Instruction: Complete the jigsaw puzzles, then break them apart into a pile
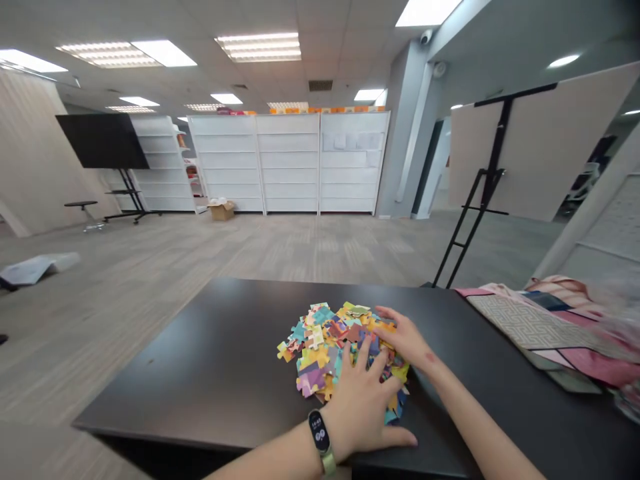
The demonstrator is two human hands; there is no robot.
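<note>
A heap of colourful jigsaw puzzle pieces (320, 340) lies on the dark table (215, 360), with yellow, teal, purple and red prints. My left hand (363, 400) rests over the near side of the heap, fingers spread and palm down. A fitness band (319, 437) with a lit screen is on that wrist. Against the right side of the heap is my right hand (405, 340), its fingers apart and lying over some pieces. Both hands cover part of the pile, so the pieces under them are hidden.
Pink and patterned fabric items (545, 333) lie at the table's right end, beside clear plastic wrapping (620, 333). Behind the table stands a board on a black stand (493, 173). White shelves (290, 163), a cardboard box (222, 210) and a screen (103, 141) are farther back.
</note>
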